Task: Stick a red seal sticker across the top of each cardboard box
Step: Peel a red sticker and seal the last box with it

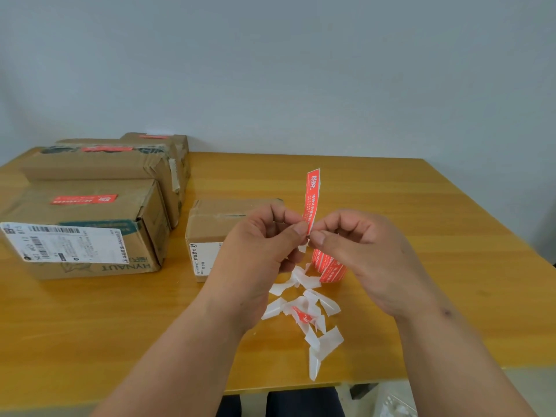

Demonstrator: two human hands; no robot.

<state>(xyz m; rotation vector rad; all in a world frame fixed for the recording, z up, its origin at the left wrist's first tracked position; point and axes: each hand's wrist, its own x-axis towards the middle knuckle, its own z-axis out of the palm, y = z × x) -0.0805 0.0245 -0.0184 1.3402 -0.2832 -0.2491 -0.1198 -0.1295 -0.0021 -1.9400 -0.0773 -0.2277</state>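
Both hands up: left hand (264, 236) and right hand (358, 242) pinch the bottom of the long red paper seal sticker (311, 200), upright just right of the small unsealed brown cardboard box (216, 224). Peel slowly, keeping fingers off the glue. Left of that, the big box (90, 230) reads HYNAUT.

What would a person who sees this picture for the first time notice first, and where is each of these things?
First comes the long red seal sticker, standing upright at the centre, pinched at its lower end by the left hand and the right hand. Below the hands, white torn backing paper scraps lie scattered on the yellow wooden table. At the left stand brown cardboard boxes already bearing red stickers, and a small unsealed cardboard box sits behind the left hand.
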